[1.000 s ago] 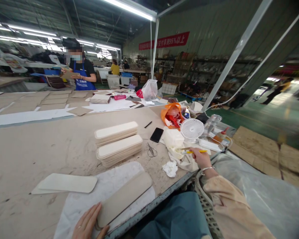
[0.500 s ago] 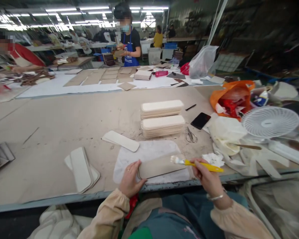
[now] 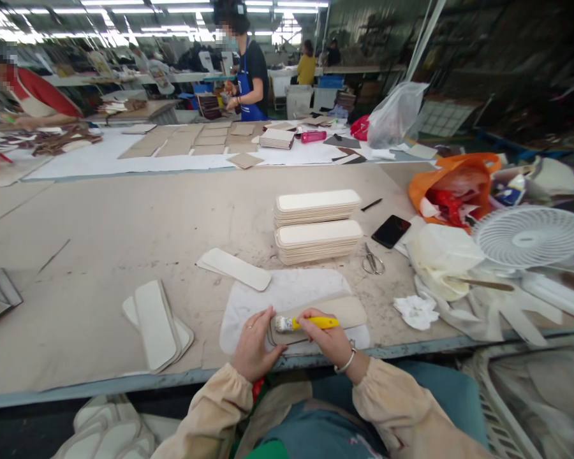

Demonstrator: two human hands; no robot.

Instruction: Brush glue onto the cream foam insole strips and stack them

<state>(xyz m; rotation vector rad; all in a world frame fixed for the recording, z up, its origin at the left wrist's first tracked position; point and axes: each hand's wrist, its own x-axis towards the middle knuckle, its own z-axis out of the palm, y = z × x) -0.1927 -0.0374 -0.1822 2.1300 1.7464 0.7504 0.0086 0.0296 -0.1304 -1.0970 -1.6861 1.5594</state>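
Note:
A long beige panel [image 3: 347,310] with rounded ends lies on a white sheet [image 3: 310,280] near the table's front edge. My left hand [image 3: 252,344] grips the panel's left end, fingers along the far side and thumb at the near edge. In my right hand [image 3: 330,341] is a flat paintbrush [image 3: 316,322] with a yellow handle, closed in the fingers. Its pale bristles touch or hover just above the panel's left part, beside my left fingers; which of the two I cannot tell. The right hand covers some of the panel.
Two stacks of white-topped panels [image 3: 318,234] stand beyond the sheet. Loose white panels [image 3: 157,325] lie to the left, others [image 3: 236,268] behind. On the right are scissors [image 3: 373,260], a phone [image 3: 391,231], crumpled tissue [image 3: 416,312], a container [image 3: 444,252] and a fan [image 3: 530,236]. Co-workers stand farther back.
The right hand has swept the brush leftward along the panel, from its right part to its left end. My left hand stays at the same end.

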